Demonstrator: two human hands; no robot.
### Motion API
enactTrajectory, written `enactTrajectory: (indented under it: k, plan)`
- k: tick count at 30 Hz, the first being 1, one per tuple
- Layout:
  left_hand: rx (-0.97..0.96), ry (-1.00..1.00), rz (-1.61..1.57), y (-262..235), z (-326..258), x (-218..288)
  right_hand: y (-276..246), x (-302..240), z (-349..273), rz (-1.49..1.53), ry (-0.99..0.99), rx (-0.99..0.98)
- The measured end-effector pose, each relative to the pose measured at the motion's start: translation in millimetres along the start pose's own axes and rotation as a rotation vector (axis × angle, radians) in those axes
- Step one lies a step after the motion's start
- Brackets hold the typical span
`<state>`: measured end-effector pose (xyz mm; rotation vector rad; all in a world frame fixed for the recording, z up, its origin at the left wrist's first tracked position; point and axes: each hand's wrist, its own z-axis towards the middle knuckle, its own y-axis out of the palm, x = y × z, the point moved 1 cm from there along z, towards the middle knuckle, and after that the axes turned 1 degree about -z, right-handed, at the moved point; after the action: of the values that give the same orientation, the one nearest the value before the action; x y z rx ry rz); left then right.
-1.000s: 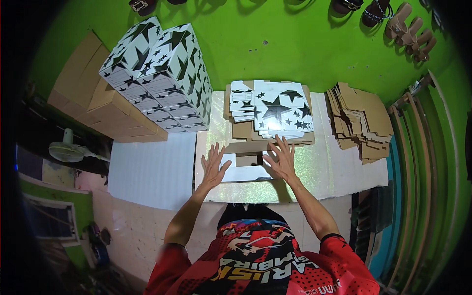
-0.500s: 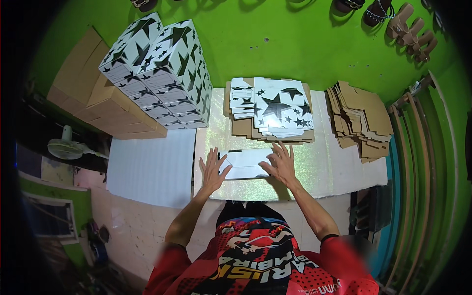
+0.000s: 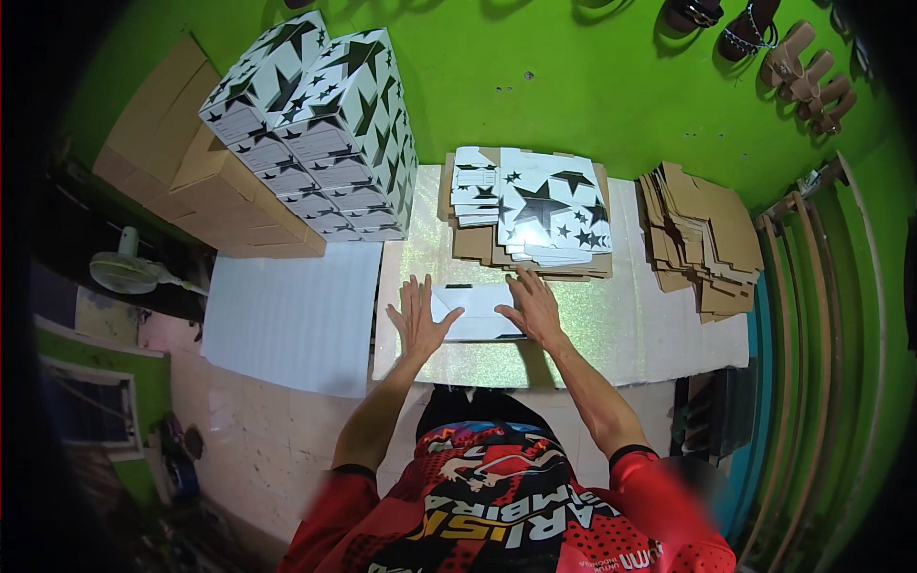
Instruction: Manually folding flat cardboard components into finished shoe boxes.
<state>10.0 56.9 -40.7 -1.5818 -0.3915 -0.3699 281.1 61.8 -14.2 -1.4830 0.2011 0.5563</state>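
Note:
A small white box point(image 3: 475, 313) with a few black marks lies on the near part of the table, in front of my body. At its left end is my left hand point(image 3: 417, 320), fingers stretched away from me and the thumb over the top face. My right hand point(image 3: 531, 310) lies against the right end, its thumb also reaching onto the top. Between them the two hands hold the box by its ends. The undersides of my fingers and the box's far side are partly hidden. Beyond it lies a pile of flat white cardboard sheets with black stars point(image 3: 540, 205).
Star-printed white boxes point(image 3: 330, 134) stand stacked at the back left, beside plain brown cartons point(image 3: 205, 201). Flat brown cardboard blanks point(image 3: 707, 224) are piled at the right. A white foam sheet point(image 3: 291, 320) covers the table's left part. Sandals point(image 3: 807, 76) hang on the green wall.
Both hands have moved slightly inward along the box, and the thumbs now reach further over its top. The whole view has shifted a little.

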Motion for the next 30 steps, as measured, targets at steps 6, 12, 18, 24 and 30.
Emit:
enactTrajectory:
  k: [6, 12, 18, 24, 30]
  plan:
    - [-0.027, -0.057, 0.048, -5, -1, 11, 2, 1, 0, -0.018, 0.031, -0.001]
    - [0.127, 0.157, 0.175, -9, -12, 5, -12, -17, 3, -0.064, 0.011, 0.011]
    - [-0.219, 0.686, 0.137, -11, -26, 40, -22, -11, 1, -0.097, -0.218, -0.215]
    - [-0.218, 0.575, -0.001, -8, -17, 40, -25, -9, -10, -0.098, -0.320, -0.245]
    - [-0.004, 0.397, -0.174, -26, -8, 43, -30, -1, -6, -0.093, -0.089, -0.162]
